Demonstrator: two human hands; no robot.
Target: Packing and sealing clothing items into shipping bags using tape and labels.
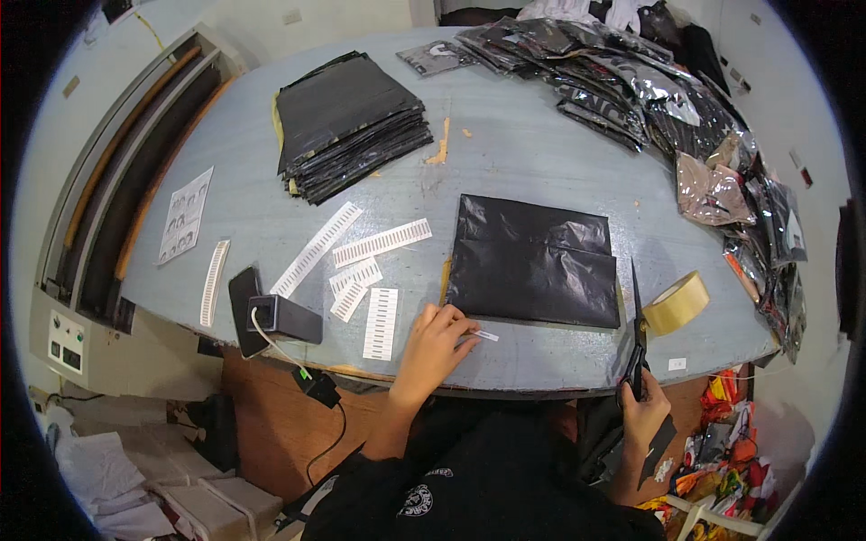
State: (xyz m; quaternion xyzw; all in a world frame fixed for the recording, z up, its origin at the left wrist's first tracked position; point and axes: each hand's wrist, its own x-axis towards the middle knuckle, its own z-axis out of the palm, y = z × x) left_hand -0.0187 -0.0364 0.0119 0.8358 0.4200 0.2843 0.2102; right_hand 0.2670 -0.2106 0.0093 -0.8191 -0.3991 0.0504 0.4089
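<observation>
Between the fingertips of my left hand (435,350) is a small white label (487,336), held just below the near edge of a flat black plastic package (532,261). My right hand (645,413) grips the handles of black scissors (638,347) at the table's near edge. Their blades point away from me, between the package and a roll of yellowish packing tape (677,305). Left of my left hand lie several label strips, such as one upright white sheet of labels (381,325). My fingers partly cover the held label and the scissor handles.
A tall stack of black packages (352,117) stands far left. Clear-bagged garments (631,86) pile along the far right edge. A black power bank (287,317) with a white cable rests on a phone (242,298) near left. A small white label (677,364) lies near right.
</observation>
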